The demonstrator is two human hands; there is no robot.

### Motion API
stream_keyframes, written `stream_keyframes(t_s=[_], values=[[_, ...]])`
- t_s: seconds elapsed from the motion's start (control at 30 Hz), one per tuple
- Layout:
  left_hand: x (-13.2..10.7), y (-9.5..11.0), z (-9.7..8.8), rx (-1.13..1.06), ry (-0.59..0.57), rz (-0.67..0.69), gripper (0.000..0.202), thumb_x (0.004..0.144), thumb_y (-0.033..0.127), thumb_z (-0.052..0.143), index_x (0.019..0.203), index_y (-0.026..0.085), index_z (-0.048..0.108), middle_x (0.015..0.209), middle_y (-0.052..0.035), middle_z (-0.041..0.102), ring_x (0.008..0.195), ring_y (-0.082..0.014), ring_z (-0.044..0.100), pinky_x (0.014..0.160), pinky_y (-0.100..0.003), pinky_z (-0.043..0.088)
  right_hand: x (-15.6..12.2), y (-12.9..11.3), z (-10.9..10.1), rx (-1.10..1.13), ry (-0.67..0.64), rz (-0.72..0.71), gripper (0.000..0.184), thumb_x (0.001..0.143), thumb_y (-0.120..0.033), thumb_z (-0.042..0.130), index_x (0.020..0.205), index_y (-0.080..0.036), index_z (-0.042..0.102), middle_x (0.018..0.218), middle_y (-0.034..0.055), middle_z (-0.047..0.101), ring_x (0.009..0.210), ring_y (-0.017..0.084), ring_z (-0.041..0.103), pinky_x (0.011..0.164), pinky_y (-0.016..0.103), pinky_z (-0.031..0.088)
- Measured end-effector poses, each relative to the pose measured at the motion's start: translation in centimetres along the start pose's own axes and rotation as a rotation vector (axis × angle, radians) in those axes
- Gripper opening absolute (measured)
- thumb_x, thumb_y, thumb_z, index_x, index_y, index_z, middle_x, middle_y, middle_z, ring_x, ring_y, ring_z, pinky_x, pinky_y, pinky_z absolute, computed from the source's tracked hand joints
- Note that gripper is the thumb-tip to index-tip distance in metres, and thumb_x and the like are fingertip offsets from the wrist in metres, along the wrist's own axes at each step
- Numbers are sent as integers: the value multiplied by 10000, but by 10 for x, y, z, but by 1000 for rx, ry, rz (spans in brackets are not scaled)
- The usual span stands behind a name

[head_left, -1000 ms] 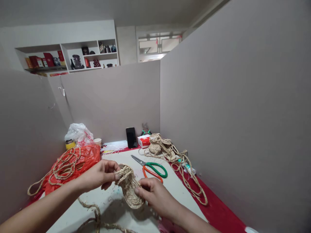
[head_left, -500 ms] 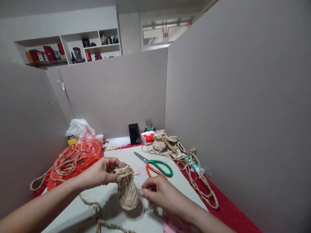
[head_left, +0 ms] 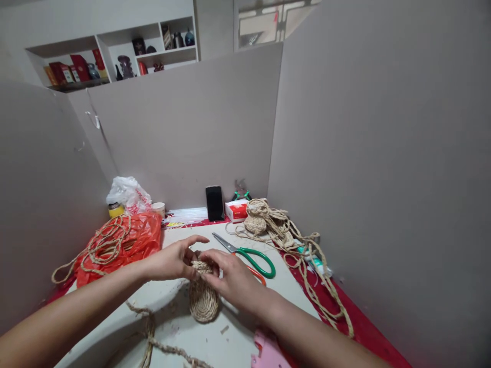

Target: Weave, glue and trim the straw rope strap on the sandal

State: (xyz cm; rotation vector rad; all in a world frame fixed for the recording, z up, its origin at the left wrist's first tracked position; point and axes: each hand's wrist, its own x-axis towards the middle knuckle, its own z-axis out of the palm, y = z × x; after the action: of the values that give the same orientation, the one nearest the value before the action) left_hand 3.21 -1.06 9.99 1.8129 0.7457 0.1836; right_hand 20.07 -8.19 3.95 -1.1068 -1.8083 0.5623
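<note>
Between my two hands is a small woven straw slipper (head_left: 204, 301), its rounded sole end hanging toward me and its braided strap at the top. My left hand (head_left: 182, 259) grips the upper left of the strap with the thumb in front, its index finger stretched out above. My right hand (head_left: 226, 273) pinches the strap from the right, thumb against the weave. Fingers cover much of the slipper's upper end. Just behind my right hand lie scissors (head_left: 245, 255) with green and orange handles, partly covered by that hand.
A red plastic bag (head_left: 143, 235) with coiled straw rope (head_left: 109, 243) lies left. More braided rope (head_left: 303, 255) is heaped along the right edge. A phone (head_left: 215, 203), red-white box (head_left: 237, 210) and paper cup (head_left: 158, 208) stand at the back. A pink piece (head_left: 268, 352) is near the front.
My right hand has moved up and left from beside the slipper's lower end onto its strap. My left hand keeps its hold, its index finger now lifted. The view has tilted slightly.
</note>
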Motion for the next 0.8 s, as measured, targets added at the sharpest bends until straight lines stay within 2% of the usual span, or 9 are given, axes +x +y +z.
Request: stream_keyframes(t_s=[0.17,0.37,0.47,0.57,0.63,0.7,0.8], values=[[-13,-7,2,88,73,52,760,665,99,631,1371,177,362,817,-4,609,593,-83,467,525,-188,342,8,4,9,55,-96,79,277,724,-91,593,977,-198,632,786,-16,660,546,102,444,550,219,350],[-29,-19,-7,229,163,161,672,695,148,636,1331,197,424,994,-50,640,602,-82,482,540,-202,389,19,-1,21,167,-128,187,255,697,-108,615,935,-199,601,739,-34,574,526,88,374,501,206,306],[-37,-23,-17,277,284,167,605,723,211,661,1294,209,463,1088,-71,613,610,-79,494,565,-221,420,22,0,25,247,-121,279,229,706,-142,614,924,-201,573,712,-48,519,526,84,385,489,195,308],[-38,-34,-29,149,478,231,412,795,263,617,1191,194,527,960,-33,599,593,-72,489,554,-213,417,25,8,29,314,-169,376,235,690,-176,634,909,-201,552,652,-64,507,525,92,448,500,197,364],[-36,-43,-34,-2,548,262,299,815,284,606,1090,177,557,800,16,551,564,-68,462,527,-199,399,28,16,32,325,-208,423,286,658,-193,664,918,-200,545,638,-66,527,530,103,488,508,207,398],[-33,-53,-36,-151,554,257,260,799,297,635,1014,168,568,724,40,513,565,-73,463,522,-198,399,31,23,33,287,-207,444,305,645,-199,671,926,-197,554,691,-48,569,534,102,493,508,213,399],[-32,-61,-35,-333,518,230,264,755,294,693,948,152,582,722,37,532,596,-82,496,569,-222,426,36,27,28,164,-125,424,235,681,-207,647,905,-200,576,770,-23,592,552,102,463,528,227,374]])
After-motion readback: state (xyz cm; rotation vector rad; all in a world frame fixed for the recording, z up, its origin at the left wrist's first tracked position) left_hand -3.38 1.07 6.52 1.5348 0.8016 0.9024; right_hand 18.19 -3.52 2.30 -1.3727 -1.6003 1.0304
